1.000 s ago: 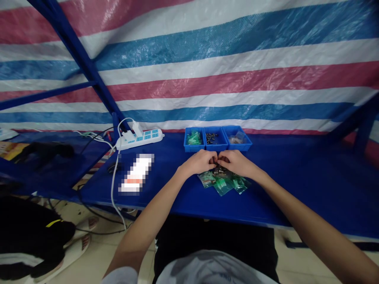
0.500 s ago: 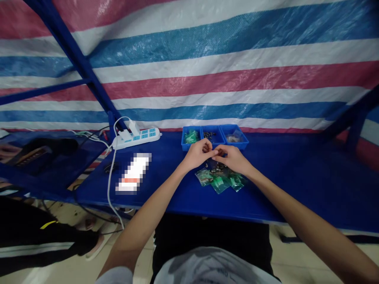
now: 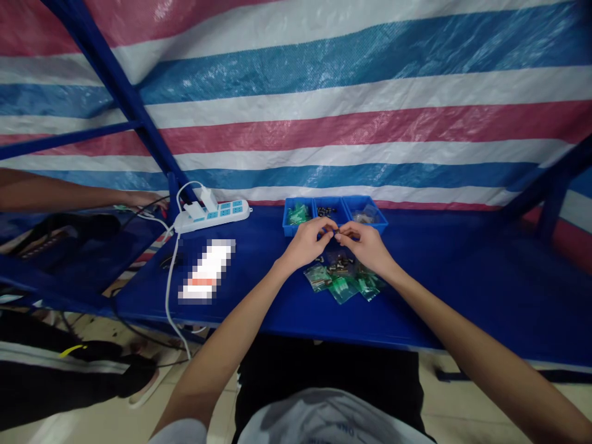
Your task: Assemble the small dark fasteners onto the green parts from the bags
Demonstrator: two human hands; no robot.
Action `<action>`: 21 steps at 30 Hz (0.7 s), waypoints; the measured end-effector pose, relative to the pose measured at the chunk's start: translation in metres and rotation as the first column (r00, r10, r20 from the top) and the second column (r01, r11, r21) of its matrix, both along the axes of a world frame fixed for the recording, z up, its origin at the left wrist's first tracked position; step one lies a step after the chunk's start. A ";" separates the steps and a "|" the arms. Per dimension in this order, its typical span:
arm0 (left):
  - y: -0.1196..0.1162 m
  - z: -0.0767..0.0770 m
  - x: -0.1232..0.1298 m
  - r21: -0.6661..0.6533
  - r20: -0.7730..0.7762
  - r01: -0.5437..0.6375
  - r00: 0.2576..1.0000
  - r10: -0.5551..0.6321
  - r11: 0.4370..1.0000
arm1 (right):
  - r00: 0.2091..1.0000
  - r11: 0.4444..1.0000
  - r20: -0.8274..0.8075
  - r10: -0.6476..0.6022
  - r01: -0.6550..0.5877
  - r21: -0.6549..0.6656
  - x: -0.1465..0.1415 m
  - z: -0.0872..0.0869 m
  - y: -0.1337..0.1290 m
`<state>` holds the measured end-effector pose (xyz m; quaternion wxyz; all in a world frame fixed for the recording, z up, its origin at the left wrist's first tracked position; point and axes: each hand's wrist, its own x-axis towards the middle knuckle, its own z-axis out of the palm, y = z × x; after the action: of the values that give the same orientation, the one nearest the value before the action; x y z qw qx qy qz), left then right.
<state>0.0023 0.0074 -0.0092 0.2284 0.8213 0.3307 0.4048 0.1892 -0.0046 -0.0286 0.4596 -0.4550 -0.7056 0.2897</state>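
My left hand [image 3: 306, 242] and my right hand [image 3: 365, 244] meet fingertip to fingertip over the blue table [image 3: 462, 283]. Between the fingertips they pinch a small dark part [image 3: 333, 232], too small to make out. Below the hands lie several small green plastic bags [image 3: 343, 285] and a cluster of dark screws [image 3: 340, 263]. Just behind the hands stand three small blue bins [image 3: 335, 213] in a row: green bags in the left one, dark screws in the middle one, a clear bag in the right one.
A white power strip [image 3: 213, 215] with plugs and a white cable lies at the table's back left. A blurred white packet [image 3: 206, 270] lies left of my hands. Another person's arm [image 3: 69, 194] reaches in over the neighbouring table at far left. A striped tarpaulin hangs behind.
My hands have lifted off the bags and moved a little toward the bins, still joined at the fingertips. Another person's arm has come into view at far left.
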 end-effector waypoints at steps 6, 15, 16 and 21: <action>-0.004 -0.005 -0.002 0.211 -0.164 -0.074 0.980 0.110 0.975 | 0.997 0.997 0.036 0.071 -0.070 -0.029 0.001 0.005 -0.001; -0.002 -0.009 0.001 0.207 -0.163 -0.108 0.976 0.143 0.972 | 0.967 0.994 0.256 -0.008 -0.021 0.110 0.007 0.018 -0.004; -0.002 -0.009 0.001 0.194 -0.154 -0.110 0.978 0.141 0.975 | 0.962 0.990 0.272 -0.021 -0.018 0.139 0.006 0.017 -0.005; 0.000 -0.009 0.002 0.157 -0.109 -0.110 0.986 0.128 0.982 | 0.933 0.959 0.347 -0.090 -0.013 0.285 0.001 0.013 -0.008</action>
<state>0.0046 0.0071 -0.0186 0.1213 0.8375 0.3606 0.3922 0.1898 -0.0131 -0.0154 0.3898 -0.4436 -0.8020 0.0896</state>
